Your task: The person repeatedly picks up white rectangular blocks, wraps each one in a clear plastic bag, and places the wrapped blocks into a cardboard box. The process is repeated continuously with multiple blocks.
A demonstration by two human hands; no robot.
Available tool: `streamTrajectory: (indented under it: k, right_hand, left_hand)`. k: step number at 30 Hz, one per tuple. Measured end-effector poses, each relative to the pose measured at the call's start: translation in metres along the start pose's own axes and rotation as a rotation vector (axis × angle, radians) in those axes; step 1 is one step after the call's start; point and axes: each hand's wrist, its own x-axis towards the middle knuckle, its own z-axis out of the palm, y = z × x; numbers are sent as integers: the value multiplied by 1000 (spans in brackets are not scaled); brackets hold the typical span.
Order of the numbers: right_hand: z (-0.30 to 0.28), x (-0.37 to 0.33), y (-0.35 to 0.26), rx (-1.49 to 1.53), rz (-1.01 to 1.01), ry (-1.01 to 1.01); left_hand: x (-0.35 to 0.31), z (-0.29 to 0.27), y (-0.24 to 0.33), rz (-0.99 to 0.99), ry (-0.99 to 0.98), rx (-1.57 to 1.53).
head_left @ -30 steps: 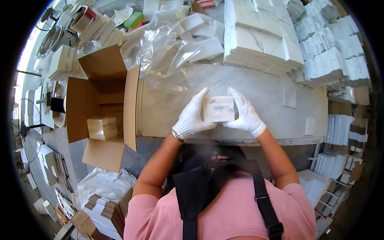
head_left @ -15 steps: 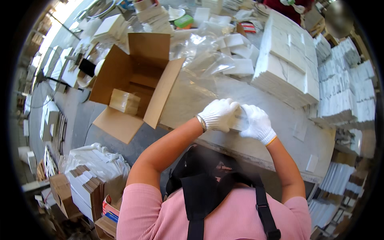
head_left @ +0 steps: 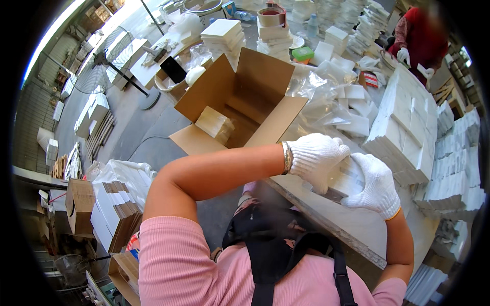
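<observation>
Both my hands wear white knit gloves and are closed around a small block of pale stone tiles point(head_left: 346, 177) over the near part of the worktable. My left hand point(head_left: 319, 157) grips its left end. My right hand point(head_left: 376, 186) wraps its right end. The gloves hide much of the block, and I cannot make out whether it is wrapped. Left of my hands stands an open cardboard box point(head_left: 258, 94) with its flaps spread. Inside it lies a plastic-wrapped bundle of tiles point(head_left: 214, 124).
Clear plastic film and loose white tiles point(head_left: 353, 125) lie beyond my hands. A tall marble tile stack point(head_left: 403, 127) stands to the right. Across the table is a person in red point(head_left: 421, 38) with white gloves. A fan point(head_left: 108, 61) stands on the floor at left.
My view has swung, so the box, the table and my hands now sit further right and lower in the picture. More of the tile block shows between my gloves. Both hands keep hold of it.
</observation>
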Motion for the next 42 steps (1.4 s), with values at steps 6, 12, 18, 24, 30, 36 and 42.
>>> streamTrajectory:
  k: [6,12,18,24,30,36,42]
  right_hand:
    - [0,100,-57,-67,-32,232]
    - [75,232,-91,59,21,265]
    - [174,309,-93,37,159,99]
    - [213,327,-110,31,271,-61]
    - [238,329,-98,37,266,-135]
    - [234,327,-89,141,214,-266]
    - [250,309,-89,260,191,-148]
  left_hand:
    - [-46,-102,-71,109,44,222]
    - [-96,-137,-191,-9,-34,392]
    - [-125,-119,-294,-47,-134,426]
    - [-132,-104,-310,-74,-298,575]
    - [-117,-75,-313,-101,-431,734]
    - [-123,-59,-316,-97,-301,769]
    - [-137,-46,-337,12,-35,695]
